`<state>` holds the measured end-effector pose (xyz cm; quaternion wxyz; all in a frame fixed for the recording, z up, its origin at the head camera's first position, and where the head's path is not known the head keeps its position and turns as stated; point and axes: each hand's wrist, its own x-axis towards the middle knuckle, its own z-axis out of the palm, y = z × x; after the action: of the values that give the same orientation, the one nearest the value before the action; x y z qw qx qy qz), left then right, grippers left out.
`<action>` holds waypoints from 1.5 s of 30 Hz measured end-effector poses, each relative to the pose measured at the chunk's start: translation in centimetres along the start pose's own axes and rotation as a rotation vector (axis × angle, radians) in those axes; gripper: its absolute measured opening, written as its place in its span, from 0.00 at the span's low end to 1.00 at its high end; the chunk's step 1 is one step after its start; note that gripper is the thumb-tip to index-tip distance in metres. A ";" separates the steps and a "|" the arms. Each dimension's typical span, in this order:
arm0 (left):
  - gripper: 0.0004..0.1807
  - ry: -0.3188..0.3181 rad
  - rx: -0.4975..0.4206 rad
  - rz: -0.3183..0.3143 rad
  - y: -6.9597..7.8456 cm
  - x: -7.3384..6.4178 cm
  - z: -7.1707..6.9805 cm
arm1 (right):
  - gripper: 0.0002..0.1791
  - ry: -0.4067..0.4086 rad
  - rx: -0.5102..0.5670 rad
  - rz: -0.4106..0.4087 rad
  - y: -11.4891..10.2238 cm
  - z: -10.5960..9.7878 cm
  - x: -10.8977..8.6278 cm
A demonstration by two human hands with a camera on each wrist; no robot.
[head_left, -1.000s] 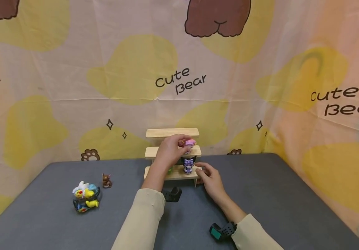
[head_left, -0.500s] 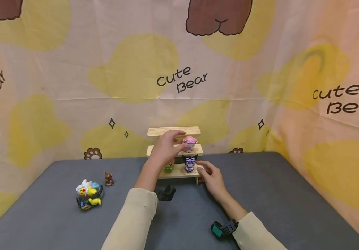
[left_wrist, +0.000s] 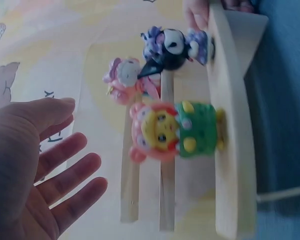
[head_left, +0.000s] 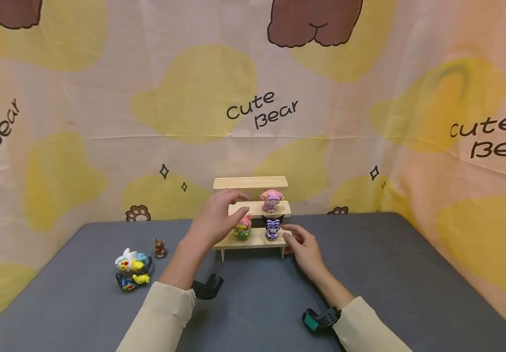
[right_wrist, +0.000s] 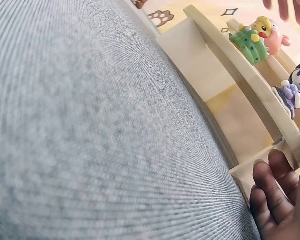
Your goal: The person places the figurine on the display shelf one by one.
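A three-tier wooden display shelf (head_left: 250,183) stands at the back of the table. My left hand (head_left: 213,217) is in front of its left side, fingers spread and holding nothing. On the middle tier, near the right end, stands a pink-hooded figurine (head_left: 272,201). The bottom tier bears a purple-and-black figurine (head_left: 272,231) on the right and a figurine in green with a pink hood (left_wrist: 197,129) on the left, all upright. My right hand (head_left: 307,250) holds the bottom tier's right end, some fingers curled below the board in the right wrist view.
On the table's left lie figurines (head_left: 133,269) in white, yellow, blue and black, close together. A small brown figurine (head_left: 160,248) stands just behind them. A printed cloth (head_left: 200,98) hangs behind and beside the grey table (head_left: 367,274).
My left hand has let go of the pink-hooded figurine on the middle tier and drawn back to the left, uncovering the green figurine. The right hand has kept its place at the shelf.
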<state>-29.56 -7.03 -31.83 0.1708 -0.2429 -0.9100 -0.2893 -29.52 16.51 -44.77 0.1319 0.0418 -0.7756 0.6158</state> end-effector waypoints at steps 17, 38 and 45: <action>0.16 -0.075 0.302 0.022 -2.9 -6.6 -1.4 | 0.14 0.002 -0.012 0.003 0.1 -0.4 0.1; 0.16 -0.051 0.267 -0.137 -7.8 -12.1 -3.8 | 0.14 -0.011 -0.022 0.028 0.0 0.1 0.2; 0.17 -0.041 0.258 -0.187 -9.1 -12.3 -5.0 | 0.15 -0.008 -0.032 0.036 -0.1 0.0 0.0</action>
<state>-23.51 -20.83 -37.61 0.1542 -0.1389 -0.9616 -0.1796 -29.51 16.53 -44.65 0.1182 0.0283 -0.7865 0.6056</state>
